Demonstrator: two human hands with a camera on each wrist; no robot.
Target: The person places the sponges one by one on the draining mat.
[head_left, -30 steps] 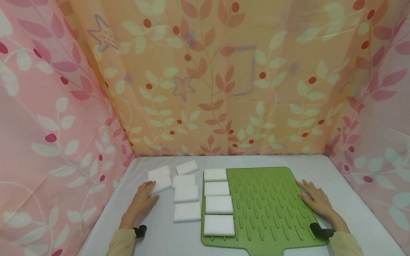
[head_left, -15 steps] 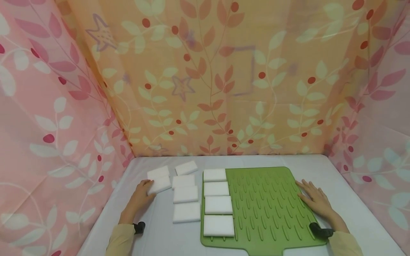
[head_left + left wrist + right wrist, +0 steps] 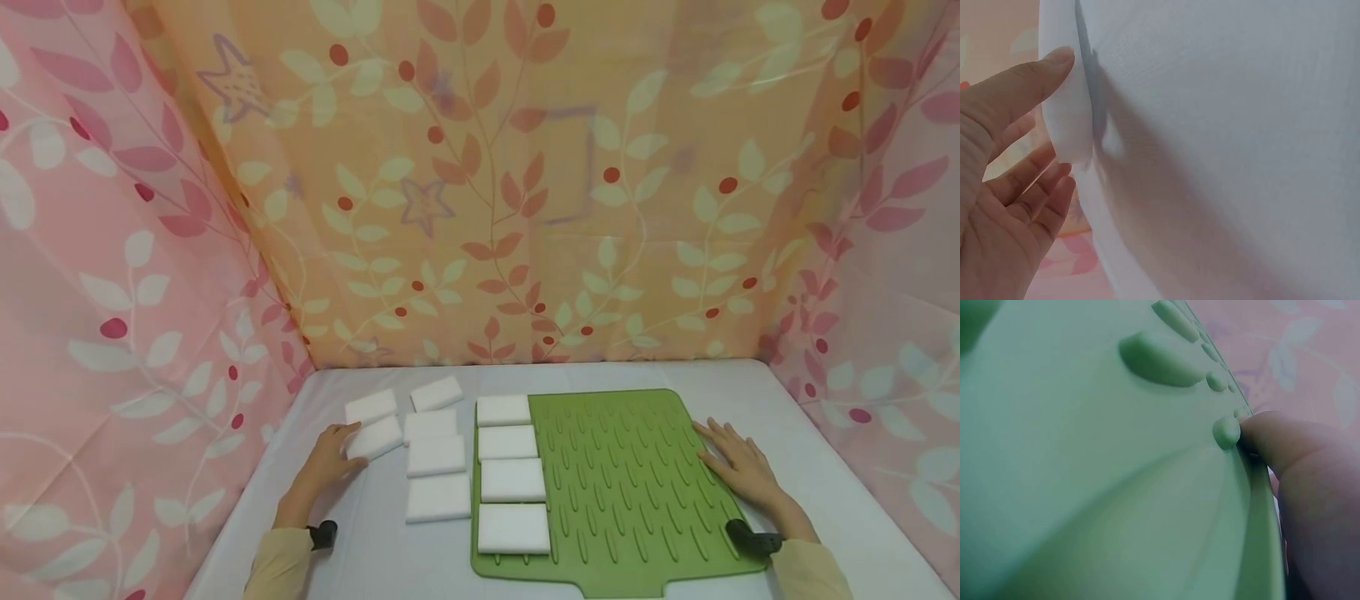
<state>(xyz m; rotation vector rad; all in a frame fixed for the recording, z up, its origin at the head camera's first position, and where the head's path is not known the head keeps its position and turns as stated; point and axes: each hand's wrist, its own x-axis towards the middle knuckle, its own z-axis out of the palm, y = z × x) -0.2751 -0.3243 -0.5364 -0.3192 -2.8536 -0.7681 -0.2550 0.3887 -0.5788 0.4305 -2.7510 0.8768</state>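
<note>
At the left of the head view, my left hand (image 3: 326, 458) pinches a white sponge block (image 3: 377, 438) between thumb and fingers. In the left wrist view, the thumb lies on one side of the sponge's end and the fingers curl at the other. My right hand (image 3: 742, 471) rests on the right edge of a green ridged mat (image 3: 622, 467), its fingers spread fairly straight. The right wrist view shows the thumb (image 3: 1310, 456) over the mat's rim; the other fingers are mostly hidden there. A column of several white sponges (image 3: 513, 481) lies along the mat's left side.
Between my left hand and the mat lie more loose sponges (image 3: 437, 456), some overlapping. Another sponge (image 3: 371, 406) sits just behind the pinched one. The white-covered table (image 3: 367, 550) is enclosed by patterned curtains (image 3: 480, 275) at the back and both sides.
The sponge at my left hand has shifted slightly towards me, and a gap shows between it and the one behind. My left fingers have closed in on it. The right hand stays put.
</note>
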